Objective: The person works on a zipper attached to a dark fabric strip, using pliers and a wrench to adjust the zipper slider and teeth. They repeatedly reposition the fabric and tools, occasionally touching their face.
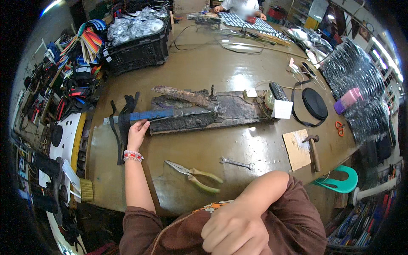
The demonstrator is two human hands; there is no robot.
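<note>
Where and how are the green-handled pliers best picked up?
Probably by both green handles, coming from the right and near side: the pliers lie flat on the table with the handles splayed that way, while the narrow metal nose points away to the left.

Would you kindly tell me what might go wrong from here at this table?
1. The left hand is at the left end of the thin dark strip over the dark board; a slip there might shift the strip.

2. The pliers lie spread open between the person's forearms, so an arm could catch them.

3. The hammer has its handle's end close to the table's edge; a bump could knock it off.
</note>
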